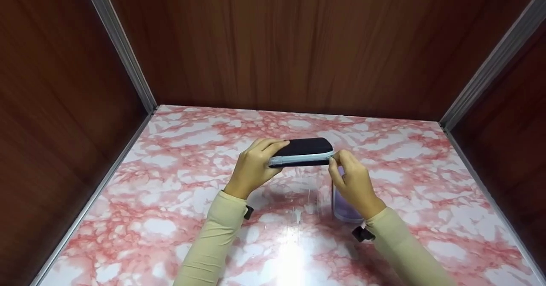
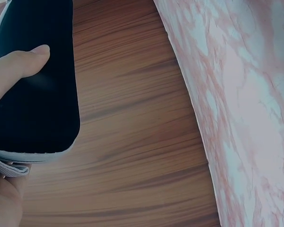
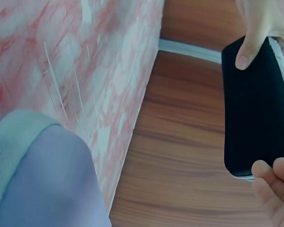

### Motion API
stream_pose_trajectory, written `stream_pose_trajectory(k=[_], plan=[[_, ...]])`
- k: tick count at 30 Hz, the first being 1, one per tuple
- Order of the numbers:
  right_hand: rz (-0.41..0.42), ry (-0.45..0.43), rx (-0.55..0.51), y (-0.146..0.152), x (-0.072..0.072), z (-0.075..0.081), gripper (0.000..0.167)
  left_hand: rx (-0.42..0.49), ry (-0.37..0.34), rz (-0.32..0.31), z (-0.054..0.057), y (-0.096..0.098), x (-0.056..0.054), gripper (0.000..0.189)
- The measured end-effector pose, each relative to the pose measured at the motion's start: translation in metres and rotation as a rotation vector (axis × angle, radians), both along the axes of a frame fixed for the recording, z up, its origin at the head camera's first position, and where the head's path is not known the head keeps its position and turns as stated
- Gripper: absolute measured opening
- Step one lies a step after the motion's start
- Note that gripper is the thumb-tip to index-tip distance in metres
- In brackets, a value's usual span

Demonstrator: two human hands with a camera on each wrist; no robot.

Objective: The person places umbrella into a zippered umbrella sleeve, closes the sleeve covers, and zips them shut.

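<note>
A black zip case point(image 1: 303, 146) with a pale blue zipper band is held up over the table, its long side with the zipper facing me. My left hand point(image 1: 255, 163) grips its left end. In the left wrist view the thumb point(image 2: 26, 66) lies flat across the black face, and a grey fabric loop point(image 2: 9, 168) shows at that end. At the right end, my right hand point(image 1: 354, 180) pinches the zipper at the corner with thumb and forefinger; the pull itself is hidden by the fingertips. The zipper band looks closed along the visible side.
A purple case point(image 1: 346, 211) with a pale edge lies on the table under my right hand, partly covered by it. The pink-and-white marbled tabletop point(image 1: 179, 218) is bordered by brown wood-grain panels point(image 1: 273, 43) with grey metal strips at the corners.
</note>
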State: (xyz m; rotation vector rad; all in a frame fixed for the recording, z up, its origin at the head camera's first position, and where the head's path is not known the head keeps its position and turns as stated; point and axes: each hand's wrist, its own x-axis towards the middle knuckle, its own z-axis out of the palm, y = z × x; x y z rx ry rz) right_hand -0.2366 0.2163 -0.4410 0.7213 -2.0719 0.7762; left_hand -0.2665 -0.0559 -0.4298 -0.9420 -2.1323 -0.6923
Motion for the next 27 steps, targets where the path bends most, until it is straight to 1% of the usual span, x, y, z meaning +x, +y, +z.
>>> stream_pose_trajectory(k=[5,8,13,18,24,27], plan=[[-0.004,0.025,0.003,0.0002,-0.0010,-0.0007,0.007,0.002,0.002,0.001,-0.0003,-0.0008,0.0011,0.051],[-0.010,0.030,-0.015,0.0009,-0.0023,-0.0013,0.007,0.002,0.000,-0.001,-0.0002,-0.0009,0.0009,0.051],[-0.010,-0.001,-0.032,0.0018,-0.0033,-0.0016,0.007,0.012,0.001,-0.006,-0.0004,-0.0017,0.0004,0.051],[0.013,-0.015,-0.039,0.0015,-0.0033,-0.0014,0.007,0.022,-0.001,-0.007,-0.0001,-0.0026,0.0007,0.051],[0.025,-0.009,-0.084,0.0004,-0.0042,-0.0015,0.009,0.017,-0.010,-0.005,-0.0006,-0.0032,0.0006,0.050],[0.026,-0.032,-0.114,0.0003,-0.0050,-0.0019,0.010,0.021,-0.012,-0.008,-0.0008,-0.0033,0.0006,0.050]])
